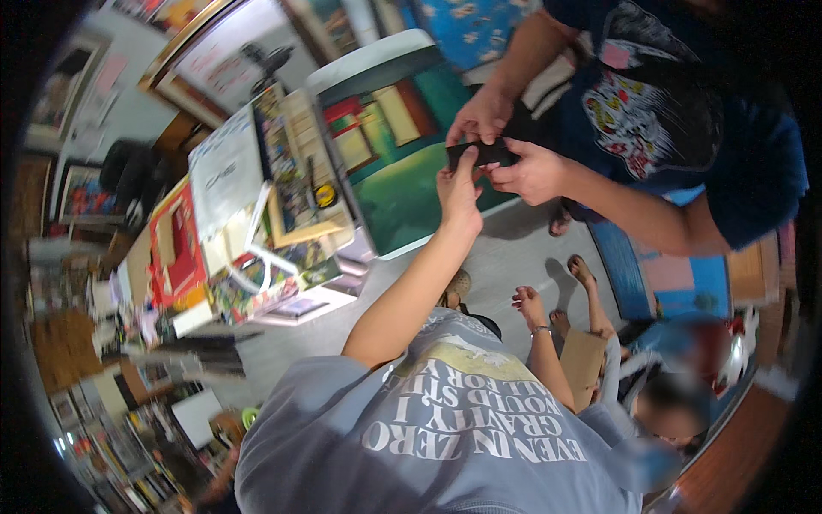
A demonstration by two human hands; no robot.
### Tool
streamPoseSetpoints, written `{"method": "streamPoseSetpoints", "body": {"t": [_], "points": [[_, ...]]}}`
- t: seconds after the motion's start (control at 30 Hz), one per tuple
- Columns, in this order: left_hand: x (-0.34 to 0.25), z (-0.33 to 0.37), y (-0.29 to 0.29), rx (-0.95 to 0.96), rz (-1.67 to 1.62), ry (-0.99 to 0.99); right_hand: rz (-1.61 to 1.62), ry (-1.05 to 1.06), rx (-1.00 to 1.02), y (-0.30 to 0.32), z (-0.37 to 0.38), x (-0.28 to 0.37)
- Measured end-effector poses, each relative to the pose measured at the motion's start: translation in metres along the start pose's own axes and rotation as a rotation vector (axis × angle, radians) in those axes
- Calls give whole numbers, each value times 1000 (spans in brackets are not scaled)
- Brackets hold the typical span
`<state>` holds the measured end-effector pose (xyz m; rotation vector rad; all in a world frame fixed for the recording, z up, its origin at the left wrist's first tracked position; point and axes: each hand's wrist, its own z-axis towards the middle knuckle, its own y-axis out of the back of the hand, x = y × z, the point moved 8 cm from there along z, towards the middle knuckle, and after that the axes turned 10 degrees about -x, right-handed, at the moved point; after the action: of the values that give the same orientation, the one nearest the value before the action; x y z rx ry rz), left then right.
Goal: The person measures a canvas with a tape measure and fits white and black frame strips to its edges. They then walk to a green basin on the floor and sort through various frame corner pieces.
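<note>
My left hand [460, 190] reaches forward over the near edge of a green painted panel [402, 201] and pinches a small black flat object [490, 152], thumb on top. Another person's two hands [531, 171] grip the same object from the far right side, so it is shared between us. What kind of thing it is, I cannot make out, as fingers cover much of it. Lower down, near my body, my right hand [529, 304] hangs with fingers loosely apart and nothing in it; a bracelet circles that wrist.
To the left, a table bears picture frames [295, 224], a yellow tape measure [325, 195] and a red folder [180, 248]. The other person, in a dark printed shirt [634, 103], stands at the right. Another person with a brown board [582, 364] sits low at the right.
</note>
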<state>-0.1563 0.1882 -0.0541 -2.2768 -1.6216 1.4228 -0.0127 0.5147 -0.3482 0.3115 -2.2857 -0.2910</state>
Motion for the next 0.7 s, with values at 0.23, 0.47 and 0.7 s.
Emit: {"method": "streamPoseSetpoints", "body": {"t": [0.23, 0.47, 0.7], "points": [[-42, 43, 68, -209, -31, -131, -196, 88, 161, -41, 10, 15], [-47, 19, 209, -438, 55, -378, -404, 100, 274, -65, -17, -23], [-239, 37, 429, -937, 1331, -1085, -613, 416, 269, -134, -60, 7]]}}
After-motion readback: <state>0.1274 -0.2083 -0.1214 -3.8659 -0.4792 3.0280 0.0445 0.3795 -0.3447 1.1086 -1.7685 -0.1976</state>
